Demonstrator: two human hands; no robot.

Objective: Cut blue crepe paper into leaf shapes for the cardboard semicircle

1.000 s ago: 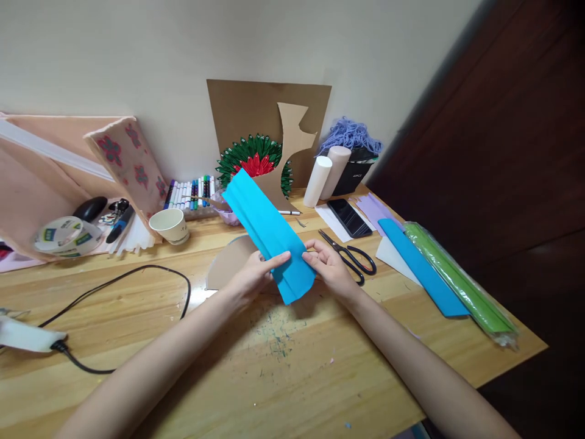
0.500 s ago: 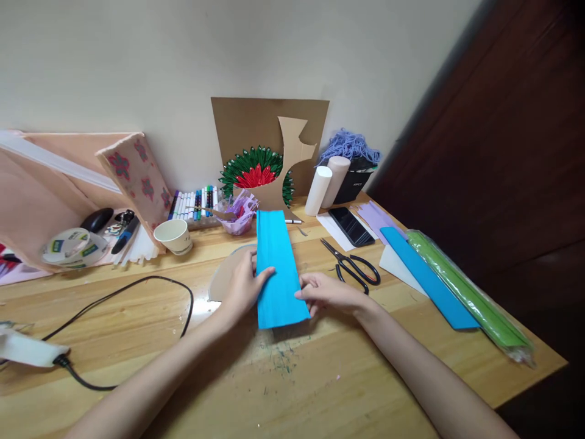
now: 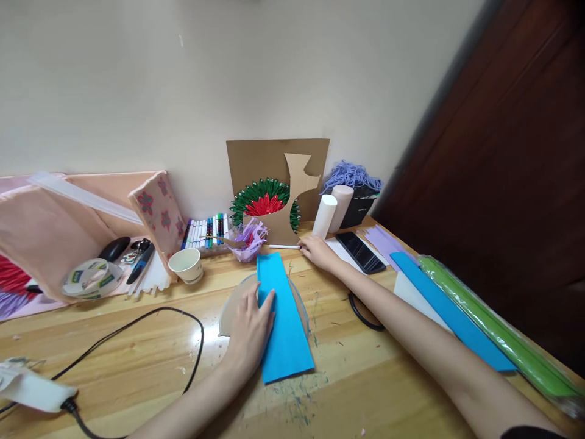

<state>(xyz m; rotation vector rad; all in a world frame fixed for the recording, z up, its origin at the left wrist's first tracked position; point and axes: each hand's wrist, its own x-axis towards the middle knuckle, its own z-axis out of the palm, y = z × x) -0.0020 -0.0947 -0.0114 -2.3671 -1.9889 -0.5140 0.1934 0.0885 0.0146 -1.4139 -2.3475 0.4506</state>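
Observation:
A folded strip of bright blue crepe paper [image 3: 283, 317] lies flat on the wooden table [image 3: 137, 341], over a round cardboard disc [image 3: 231, 311]. My left hand [image 3: 251, 326] rests flat on the strip's left edge, fingers stretched out. My right hand [image 3: 317, 251] reaches to the back of the table and its fingertips close round the end of a thin white pen [image 3: 283, 246]. The scissors [image 3: 363, 308] lie mostly hidden under my right forearm.
At the back stand a cardboard sheet with a red and green rosette [image 3: 265, 198], a marker set [image 3: 205, 230], a purple-scrap bowl [image 3: 247, 238], a paper cup [image 3: 186, 266], two white rolls [image 3: 331, 210] and a phone [image 3: 363, 251]. Blue and green paper packs [image 3: 479, 329] lie right; a black cable [image 3: 137, 329] and tape roll [image 3: 89, 277] left.
The blue strip has been laid down flat on the table. My right hand let go of it and reached back to the white pen; my left hand now presses the strip. The camera tilted up.

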